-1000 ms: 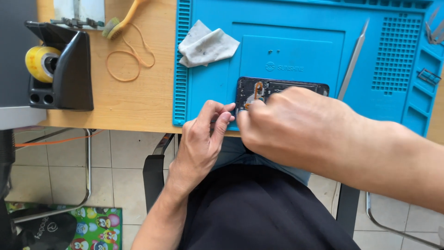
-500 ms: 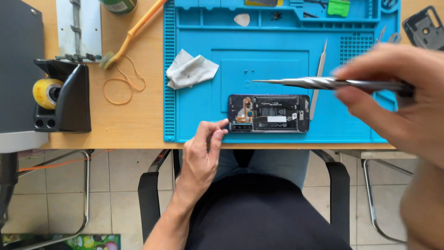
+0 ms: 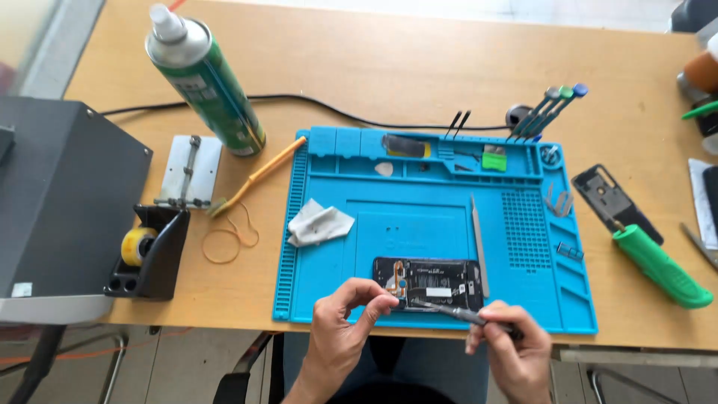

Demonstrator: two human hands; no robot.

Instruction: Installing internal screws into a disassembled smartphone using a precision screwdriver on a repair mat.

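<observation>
Down from mid-air, our right hand (image 3: 508, 352) has brought the metal screwdriver (image 3: 449, 311), pinched in its fingers, to the opened phone (image 3: 437, 280). We steady the phone's near edge with the left hand (image 3: 348, 329), fingertips pressed on it. It lies on the blue mat (image 3: 419, 217), beside tweezers (image 3: 479, 243).

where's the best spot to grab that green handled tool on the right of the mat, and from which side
Probably the thick green handle of the tool, around its middle, coming from above with fingers across its width. It lies flat on the wooden table, angled down to the right, and its thin front end rests against the black phone frame, so the handle's far half is the freer part.
</observation>
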